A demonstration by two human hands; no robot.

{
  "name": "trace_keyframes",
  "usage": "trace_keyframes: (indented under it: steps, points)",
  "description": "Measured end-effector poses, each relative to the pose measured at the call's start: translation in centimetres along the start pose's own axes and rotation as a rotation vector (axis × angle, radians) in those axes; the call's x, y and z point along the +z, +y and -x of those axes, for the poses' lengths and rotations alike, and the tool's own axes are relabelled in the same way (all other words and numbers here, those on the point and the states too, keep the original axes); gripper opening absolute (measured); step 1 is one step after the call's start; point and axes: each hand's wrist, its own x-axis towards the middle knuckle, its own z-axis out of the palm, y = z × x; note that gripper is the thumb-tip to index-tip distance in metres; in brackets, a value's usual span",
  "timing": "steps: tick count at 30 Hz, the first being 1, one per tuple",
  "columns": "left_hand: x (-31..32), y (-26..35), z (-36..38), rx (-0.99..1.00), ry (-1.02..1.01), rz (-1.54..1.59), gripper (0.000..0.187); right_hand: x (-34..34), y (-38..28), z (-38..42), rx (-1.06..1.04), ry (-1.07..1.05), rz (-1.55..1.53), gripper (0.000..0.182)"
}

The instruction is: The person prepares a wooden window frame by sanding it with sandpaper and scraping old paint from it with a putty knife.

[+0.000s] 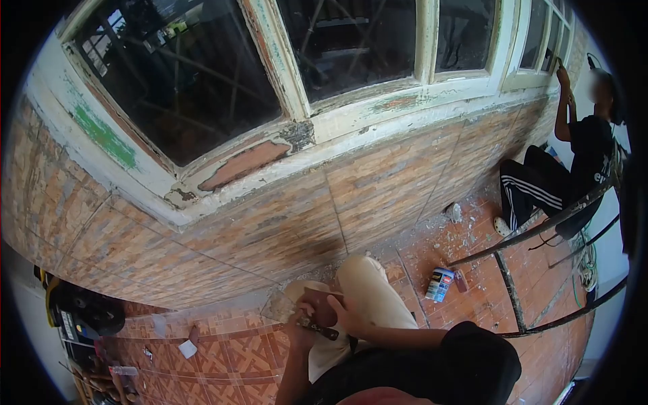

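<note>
My left hand [302, 327] is closed around a putty knife [279, 308] with a broad, dusty blade and a dark handle. In my right hand [346, 317] is a reddish-brown sheet of sandpaper [322, 307], which also reaches to the fingers of my left hand. Both hands are close together over my bent legs, clad in light trousers. Ahead is a white wooden window frame [347, 128] with peeling paint. A bare reddish patch [244, 164] and green paint remnants [101, 135] show on it.
A person [587, 128] sits at the far right, one arm raised to the window. A labelled can [440, 285] stands on the tiled floor beside paint flakes [466, 233]. A black metal frame [511, 290] lies to the right. Dark equipment [84, 310] is at left.
</note>
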Motion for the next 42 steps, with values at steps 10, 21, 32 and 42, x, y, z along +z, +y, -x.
trace_keyframes:
  steps: [10, 21, 32, 42]
  points:
    - [6.5, 6.7, 1.9, 0.009, -0.023, -0.005, 0.034, -3.0, -6.5, -6.2, 0.218, -0.267, -0.639, 0.032]
    - [10.4, 8.7, 2.5, 0.005, -0.254, 0.111, 0.051, -4.0, -9.5, -2.8, 0.269, -0.305, -0.886, 0.043]
    - [9.3, 7.5, 2.8, 0.209, -0.295, -0.667, 0.051, -3.8, -5.2, 1.7, 0.238, -0.966, -0.140, 0.040]
    - [1.2, 6.1, 0.6, 0.339, -0.095, -0.242, 0.044, -5.0, -6.3, 0.2, -0.119, -0.813, 0.179, 0.046]
